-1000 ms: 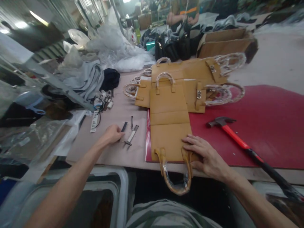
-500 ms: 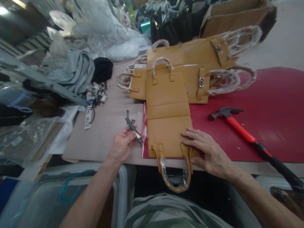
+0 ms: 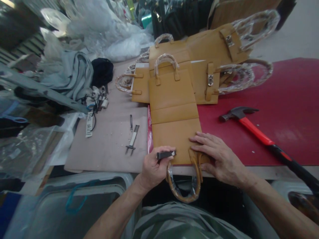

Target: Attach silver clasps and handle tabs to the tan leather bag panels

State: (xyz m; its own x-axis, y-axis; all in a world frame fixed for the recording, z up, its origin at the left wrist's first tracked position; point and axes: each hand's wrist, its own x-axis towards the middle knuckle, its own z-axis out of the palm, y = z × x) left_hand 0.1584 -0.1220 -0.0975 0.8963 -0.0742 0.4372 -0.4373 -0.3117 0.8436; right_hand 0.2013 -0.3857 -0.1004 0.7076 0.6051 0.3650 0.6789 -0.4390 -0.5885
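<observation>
- Left hand [image 3: 155, 167]: fingers grasping a short dark metal tool [image 3: 164, 155], held over the near left corner of the tan bag panel, by the near handle.
- Right hand [image 3: 218, 157]: fingers outstretched, laid flat on the panel's near right corner, beside the handle's base.
- Tan bag panel [image 3: 174, 132]: flat, lengthwise near to far, at the left end of the red mat [image 3: 281, 103], its far part overlying other tan bag pieces [image 3: 210, 46].
- Near handle [image 3: 184, 198]: film-wrapped, projecting past the table's near edge.
- Far handle [image 3: 166, 59]: film-wrapped, arched.
- Pronged tool [image 3: 133, 139] and slim metal rod [image 3: 131, 123]: side by side on the table [image 3: 107, 152], left of the panel.
- Claw hammer [image 3: 256, 131]: red and black handle, on the mat, right of the panel.
</observation>
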